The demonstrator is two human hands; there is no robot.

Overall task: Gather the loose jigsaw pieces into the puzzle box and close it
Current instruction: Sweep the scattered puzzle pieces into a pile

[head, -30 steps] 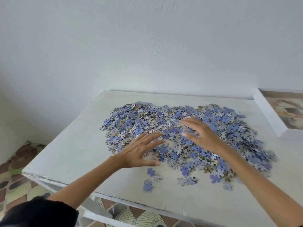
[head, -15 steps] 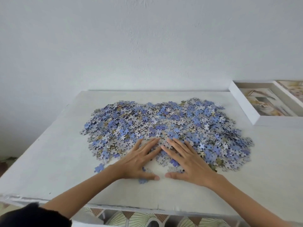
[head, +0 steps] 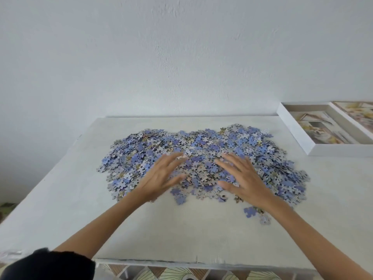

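White table [head: 181, 229] at centre: my left hand [head: 161, 176] and right hand [head: 245, 178] rest on the jigsaw pieces [head: 201, 158], fingers spread, to rake them together.

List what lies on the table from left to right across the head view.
Pile of jigsaw pieces with the left hand on it → right hand on the pile → open puzzle box → box lid at the far right edge.

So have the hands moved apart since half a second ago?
Yes. The left hand and right hand touched at the thumbs near the pile's front edge; now they rest spread apart, further up on it, open.
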